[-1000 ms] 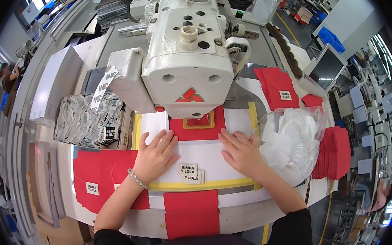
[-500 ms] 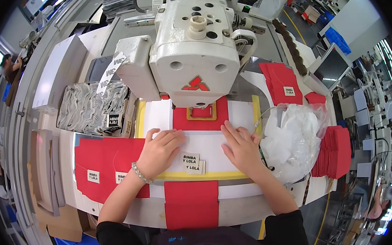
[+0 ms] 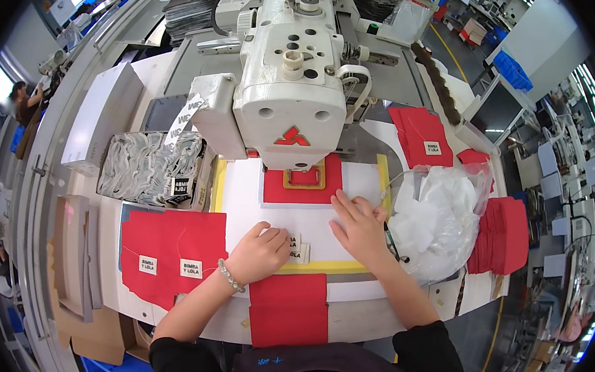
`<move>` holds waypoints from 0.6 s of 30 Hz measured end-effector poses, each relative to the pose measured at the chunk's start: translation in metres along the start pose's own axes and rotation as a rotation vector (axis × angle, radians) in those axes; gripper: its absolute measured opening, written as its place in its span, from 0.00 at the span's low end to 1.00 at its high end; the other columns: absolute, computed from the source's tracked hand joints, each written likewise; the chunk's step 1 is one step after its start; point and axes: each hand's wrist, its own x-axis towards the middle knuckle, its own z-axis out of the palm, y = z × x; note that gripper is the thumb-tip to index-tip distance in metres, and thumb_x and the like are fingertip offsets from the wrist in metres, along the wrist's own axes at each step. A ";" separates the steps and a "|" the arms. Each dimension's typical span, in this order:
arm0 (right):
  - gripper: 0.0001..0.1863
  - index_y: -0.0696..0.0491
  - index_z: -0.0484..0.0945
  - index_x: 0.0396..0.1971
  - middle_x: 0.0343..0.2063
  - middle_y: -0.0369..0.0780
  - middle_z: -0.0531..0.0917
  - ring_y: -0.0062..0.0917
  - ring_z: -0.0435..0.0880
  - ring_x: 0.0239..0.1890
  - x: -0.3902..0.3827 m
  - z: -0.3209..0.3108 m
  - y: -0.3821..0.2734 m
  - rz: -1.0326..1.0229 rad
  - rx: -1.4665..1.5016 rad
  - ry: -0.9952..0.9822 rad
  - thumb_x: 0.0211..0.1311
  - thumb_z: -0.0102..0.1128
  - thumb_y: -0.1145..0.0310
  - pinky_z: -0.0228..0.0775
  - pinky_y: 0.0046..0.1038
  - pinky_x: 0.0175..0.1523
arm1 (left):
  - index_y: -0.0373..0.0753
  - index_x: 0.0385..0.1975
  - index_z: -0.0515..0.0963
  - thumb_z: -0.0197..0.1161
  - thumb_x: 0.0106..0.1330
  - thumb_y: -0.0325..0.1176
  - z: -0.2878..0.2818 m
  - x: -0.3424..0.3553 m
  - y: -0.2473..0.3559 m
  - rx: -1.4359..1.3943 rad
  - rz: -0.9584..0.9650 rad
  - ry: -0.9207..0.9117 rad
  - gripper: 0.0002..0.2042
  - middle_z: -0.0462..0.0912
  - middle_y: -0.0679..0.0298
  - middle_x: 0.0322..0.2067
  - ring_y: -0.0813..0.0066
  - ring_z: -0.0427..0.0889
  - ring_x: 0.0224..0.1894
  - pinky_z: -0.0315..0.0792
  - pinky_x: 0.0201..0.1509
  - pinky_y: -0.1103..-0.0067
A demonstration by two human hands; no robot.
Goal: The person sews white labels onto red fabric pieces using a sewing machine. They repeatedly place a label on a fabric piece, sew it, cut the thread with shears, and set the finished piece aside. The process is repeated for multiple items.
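Observation:
A white sewing machine stands ahead, its gold-coloured frame clamp down on a red fabric panel. My left hand, with a beaded bracelet at the wrist, has its fingers curled over a small pile of cream fabric labels. Its fingertips cover part of the upper label; whether that label is lifted is hidden. My right hand lies open, fingers spread, its fingertips at the near right edge of the clamped panel. Another red panel lies at the table's front edge, below the yellow-taped white board.
Red panels with labels lie at left, below a box of folded labels. On the right are a clear plastic bag of white pieces, a red fabric stack and more labelled red fabric. A monitor stands beyond.
My left hand has moved from the clamped panel's near edge back toward me, onto the labels, and its fingers have curled. My right hand remains by the panel. The view has shifted slightly.

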 end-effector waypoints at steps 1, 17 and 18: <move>0.26 0.51 0.77 0.54 0.57 0.34 0.77 0.25 0.73 0.50 0.001 -0.001 -0.001 -0.005 -0.009 0.009 0.55 0.65 0.58 0.52 0.34 0.50 | 0.39 0.25 0.78 0.62 0.53 0.31 0.001 0.001 -0.001 0.001 0.003 0.013 0.04 0.80 0.66 0.32 0.74 0.79 0.36 0.70 0.48 0.75; 0.08 0.54 0.82 0.38 0.34 0.36 0.84 0.20 0.78 0.21 0.055 -0.034 -0.029 0.291 0.992 -0.188 0.57 0.65 0.74 0.69 0.22 0.29 | 0.41 0.26 0.75 0.67 0.58 0.30 -0.006 0.040 -0.008 -0.060 -0.257 0.213 0.07 0.74 0.68 0.19 0.73 0.75 0.15 0.69 0.20 0.78; 0.08 0.55 0.81 0.37 0.34 0.37 0.84 0.19 0.79 0.21 0.057 -0.032 -0.028 0.289 1.001 -0.204 0.57 0.65 0.74 0.68 0.22 0.27 | 0.41 0.27 0.75 0.68 0.58 0.30 -0.005 0.039 -0.010 -0.057 -0.271 0.191 0.06 0.75 0.67 0.20 0.72 0.76 0.16 0.70 0.20 0.78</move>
